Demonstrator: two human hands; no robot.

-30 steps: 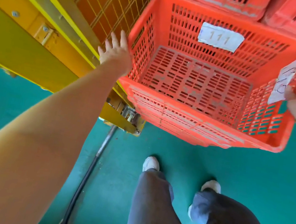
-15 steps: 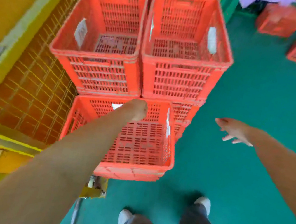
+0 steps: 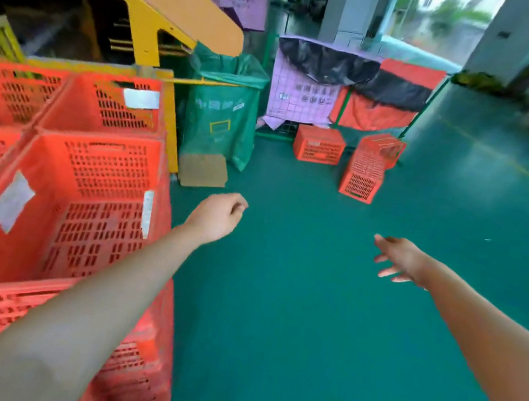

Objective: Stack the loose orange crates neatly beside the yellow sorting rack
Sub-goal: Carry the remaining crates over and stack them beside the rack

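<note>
The left hand [image 3: 215, 218], at the centre of the frame, has its fingers curled loosely inward around nothing. The right hand [image 3: 399, 260], at centre right, has its fingers spread and nearly straight, also empty. Both hang over the green floor [image 3: 305, 328] and touch no crate. From here the likeliest trouble is at the pickup. Of the loose crates in the upper centre, the tilted crate [image 3: 382, 147] leans askew on top of the lower crate [image 3: 361, 181], so a one-sided grab or a tug at the lower one would probably send the top one sliding off. A second risk lies underfoot, where a piece of cardboard [image 3: 203, 170] sits flat on the floor beside the green bag [image 3: 226, 107], near the line of walking, and could slip under a shoe. A third is the stacked crates [image 3: 92, 207], which fill the lower left of the frame and stand high. A crate set down crooked there would likely fail to nest and would lean out toward the open floor. Relative to the fingers, that stack is just left of the left forearm, near but not touched. The loose crates are well apart from both hands, up the frame. A single crate [image 3: 318, 144] sits at the foot of the pink-sheeted cage [image 3: 301, 98], with the leaning pair just to its right. The yellow sorting rack [image 3: 152, 26] rises behind the stack in the upper left.
</note>
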